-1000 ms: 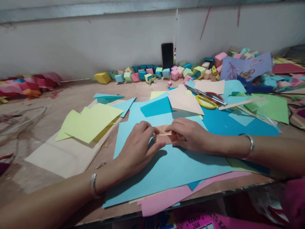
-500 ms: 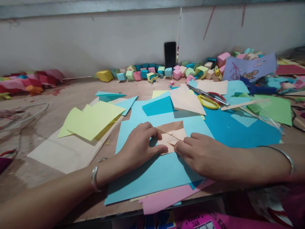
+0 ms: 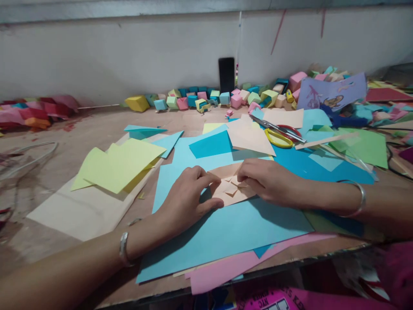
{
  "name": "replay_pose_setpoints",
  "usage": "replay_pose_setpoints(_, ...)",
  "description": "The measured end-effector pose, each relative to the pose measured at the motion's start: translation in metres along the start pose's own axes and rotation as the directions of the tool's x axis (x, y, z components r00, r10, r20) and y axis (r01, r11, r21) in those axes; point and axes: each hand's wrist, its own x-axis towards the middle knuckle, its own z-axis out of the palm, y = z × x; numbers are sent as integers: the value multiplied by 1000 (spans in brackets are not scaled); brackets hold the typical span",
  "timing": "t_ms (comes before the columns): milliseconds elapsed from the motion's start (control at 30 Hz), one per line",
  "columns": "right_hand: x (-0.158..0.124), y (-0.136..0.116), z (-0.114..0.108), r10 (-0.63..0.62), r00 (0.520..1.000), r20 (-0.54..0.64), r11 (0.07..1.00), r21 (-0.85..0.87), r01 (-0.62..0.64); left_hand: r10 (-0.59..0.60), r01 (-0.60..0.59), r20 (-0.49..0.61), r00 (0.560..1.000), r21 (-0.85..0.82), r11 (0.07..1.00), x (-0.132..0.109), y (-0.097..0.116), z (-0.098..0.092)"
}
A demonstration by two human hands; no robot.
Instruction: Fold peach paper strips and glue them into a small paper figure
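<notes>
A folded peach sheet of paper [image 3: 229, 189] lies on a large light blue sheet [image 3: 226, 241], its flaps meeting near the middle. My left hand [image 3: 190, 193] grips its left side, thumb at the near corner and fingers at the far one. On the right, my right hand [image 3: 267, 183] has its fingers bent down onto the paper's far right part, partly hiding that side. Both hands wear a bangle at the wrist.
Scissors [image 3: 279, 134] with yellow and red handles rest among paper pieces behind my right hand. Yellow sheets [image 3: 122, 163] lie to the left. Several small paper cubes [image 3: 192, 101] line the wall, where a black phone [image 3: 226, 74] stands upright.
My right hand has moved from the near right edge of the peach paper to its far right part. The right flap now lies opened outward. My left hand keeps its place.
</notes>
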Motion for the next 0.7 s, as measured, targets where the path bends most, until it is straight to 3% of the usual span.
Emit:
replay_pose_setpoints(133, 3, 4, -1, 92, 995, 39, 995, 36, -93, -3, 3, -10, 1000, 13, 1000, 0, -2, 0)
replay_pose_setpoints(233, 2, 4, 2, 76, 995, 61, 997, 23, -77, 20, -20, 1, 1000, 15, 1000, 0, -1, 0)
replay_pose_setpoints(400, 0, 0, 5, 78, 997, -14, 995, -58, -79, 50, -50, 17, 999, 11, 999, 0, 1, 0)
replay_pose_setpoints(500, -3, -6, 1, 17, 998, -53, 977, -213, -28, 45, -45, 22, 999, -3, 999, -1, 2, 0)
replay_pose_setpoints(567, -6, -11, -3, -28, 1000, 6, 936, -351, 28, 35, -34, 29, 999, -14, 999, -1, 1, 0)
replay_pose_setpoints(700, -14, -18, -11, 106, 981, 159, 880, -475, -18, 9, -8, 49, 999, -18, 1000, 0, 0, -1)
